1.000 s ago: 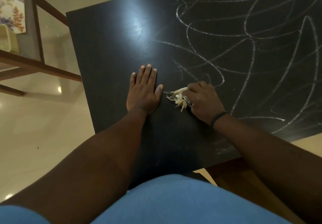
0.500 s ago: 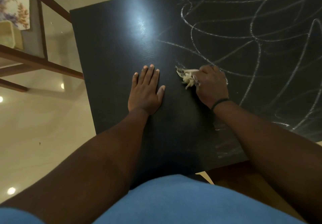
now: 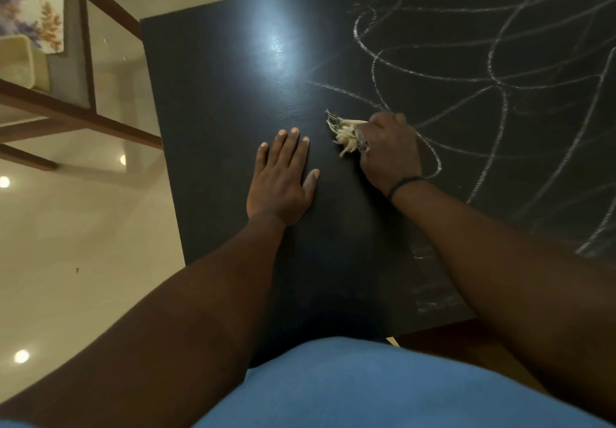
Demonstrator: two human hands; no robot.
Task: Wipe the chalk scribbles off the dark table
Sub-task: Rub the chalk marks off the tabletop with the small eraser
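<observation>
My right hand (image 3: 388, 149) grips a soft, light frayed rag (image 3: 345, 132), bunched for pressure on the chalk scribbles (image 3: 493, 71); my left hand (image 3: 281, 184) rests flat on the counter (image 3: 216, 94).

Left hand (image 3: 283, 181) lay flat, fingers straight, palm down, right hand (image 3: 388, 147) curled, gripping a frayed rag (image 3: 345, 132)

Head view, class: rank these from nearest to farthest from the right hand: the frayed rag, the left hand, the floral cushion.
1. Frayed rag: gripped in the right hand, on the dark table.
2. Left hand: flat on the table, just to its left.
3. Floral cushion: far upper left, off the table.
</observation>
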